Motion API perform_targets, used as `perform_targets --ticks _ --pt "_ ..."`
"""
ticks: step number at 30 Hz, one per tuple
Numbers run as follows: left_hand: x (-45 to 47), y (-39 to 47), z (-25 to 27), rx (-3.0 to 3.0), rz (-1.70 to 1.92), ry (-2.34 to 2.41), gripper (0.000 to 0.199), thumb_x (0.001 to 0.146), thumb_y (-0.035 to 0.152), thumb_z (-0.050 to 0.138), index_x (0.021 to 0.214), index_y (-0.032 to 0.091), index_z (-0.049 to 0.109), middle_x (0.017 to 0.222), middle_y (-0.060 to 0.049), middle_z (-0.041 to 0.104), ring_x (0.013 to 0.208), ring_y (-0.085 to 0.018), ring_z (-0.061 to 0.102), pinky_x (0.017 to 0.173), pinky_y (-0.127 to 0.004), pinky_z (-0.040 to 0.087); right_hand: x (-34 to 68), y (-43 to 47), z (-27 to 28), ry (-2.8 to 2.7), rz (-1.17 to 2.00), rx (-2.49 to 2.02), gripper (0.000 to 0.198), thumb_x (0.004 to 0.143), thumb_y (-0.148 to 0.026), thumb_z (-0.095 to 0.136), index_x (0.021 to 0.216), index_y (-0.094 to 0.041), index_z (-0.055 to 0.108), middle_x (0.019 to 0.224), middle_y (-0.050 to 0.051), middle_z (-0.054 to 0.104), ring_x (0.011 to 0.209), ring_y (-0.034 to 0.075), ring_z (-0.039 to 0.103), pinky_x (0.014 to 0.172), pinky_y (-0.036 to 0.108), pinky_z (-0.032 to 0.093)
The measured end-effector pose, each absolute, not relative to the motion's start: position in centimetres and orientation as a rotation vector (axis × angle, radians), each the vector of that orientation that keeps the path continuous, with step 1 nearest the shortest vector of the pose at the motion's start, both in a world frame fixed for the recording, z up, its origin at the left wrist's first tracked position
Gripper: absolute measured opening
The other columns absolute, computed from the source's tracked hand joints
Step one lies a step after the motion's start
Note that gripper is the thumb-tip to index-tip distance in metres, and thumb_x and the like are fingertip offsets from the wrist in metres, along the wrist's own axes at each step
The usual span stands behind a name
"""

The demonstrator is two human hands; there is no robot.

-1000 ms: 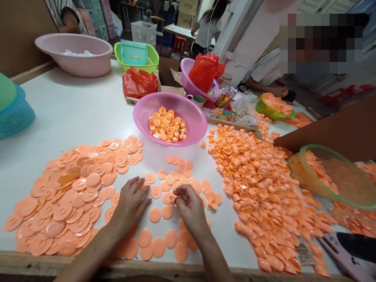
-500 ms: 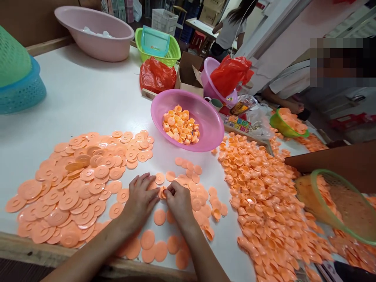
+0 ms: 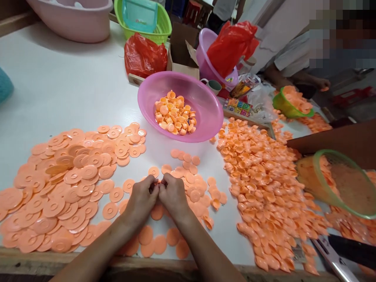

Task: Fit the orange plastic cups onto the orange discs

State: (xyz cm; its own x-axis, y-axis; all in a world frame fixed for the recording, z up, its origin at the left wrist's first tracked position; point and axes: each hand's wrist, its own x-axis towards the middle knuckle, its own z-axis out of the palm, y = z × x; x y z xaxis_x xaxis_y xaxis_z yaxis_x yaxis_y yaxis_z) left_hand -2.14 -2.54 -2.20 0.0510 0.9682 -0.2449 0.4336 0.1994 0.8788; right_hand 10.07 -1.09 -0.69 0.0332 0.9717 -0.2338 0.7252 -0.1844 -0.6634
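Here, glossy, round plastic discs (image 3: 89,172) are flanking your curled left hand (image 3: 143,196) and right hand (image 3: 174,195), both pinching a mostly hidden piece (image 3: 159,181).

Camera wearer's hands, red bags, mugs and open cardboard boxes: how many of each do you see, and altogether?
Left hand and right hand: 2
Red bags: 2
Mug: 1, just beyond the pink bowl
Open cardboard box: 1
Total: 6
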Motion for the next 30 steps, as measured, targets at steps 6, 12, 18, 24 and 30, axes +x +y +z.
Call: perform_targets --ticks 6,12,18,24,30 --pt "-3.1 -2.4 -2.6 1.299 0.626 1.503 0.021 0.079 0.037 0.058 0.094 0.022 0.061 0.064 0.004 0.066 0.057 -0.016 0.063 0.053 -0.024 0.046 9.6 -2.2 -1.1 -1.639 0.917 -1.943 0.015 0.073 -0.006 0.057 0.067 -0.020 0.061 0.062 0.001 0.064 0.058 0.015 0.057 0.055 0.022 0.037" --pt "-3.3 -0.6 3.2 1.474 0.798 1.578 0.027 0.082 0.042 0.058 0.097 0.022 0.067 0.052 0.005 0.063 0.048 -0.016 0.063 0.053 -0.025 0.050 12.6 -4.3 1.5 -1.513 0.884 -1.475 0.024 0.086 -0.014 0.054 0.100 -0.022 0.071 0.094 0.004 0.074 0.085 0.017 0.067 0.076 0.026 0.050" --pt "-0.3 10.1 13.0 1.386 1.231 1.428 0.045 0.076 0.033 0.070 0.117 0.016 0.063 0.065 0.000 0.069 0.050 -0.016 0.066 0.051 -0.028 0.056 23.7 -5.8 3.6 -1.415 0.504 -1.904 0.018 0.082 -0.026 0.053 0.079 -0.020 0.070 0.081 0.007 0.071 0.078 0.022 0.065 0.072 0.032 0.048" --pt "-2.7 8.9 8.3 1.820 0.777 1.438 0.015 0.077 0.030 0.065 0.082 0.019 0.073 0.064 -0.001 0.068 0.058 -0.017 0.065 0.056 -0.029 0.051 27.6 -8.4 0.7 -1.360 0.586 -2.131 0.018 0.074 -0.034 0.056 0.071 -0.021 0.068 0.073 0.007 0.071 0.065 0.022 0.062 0.064 0.033 0.048" --pt "-6.8 2.3 -1.4 2.051 0.599 1.468 0.027 0.073 0.030 0.066 0.097 0.023 0.074 0.094 -0.006 0.069 0.090 -0.024 0.063 0.078 -0.035 0.051 23.2 -5.5 1.3 -1.289 0.758 -1.907 0.014 0.075 -0.033 0.057 0.068 -0.022 0.061 0.067 0.003 0.067 0.063 0.019 0.062 0.059 0.029 0.048"
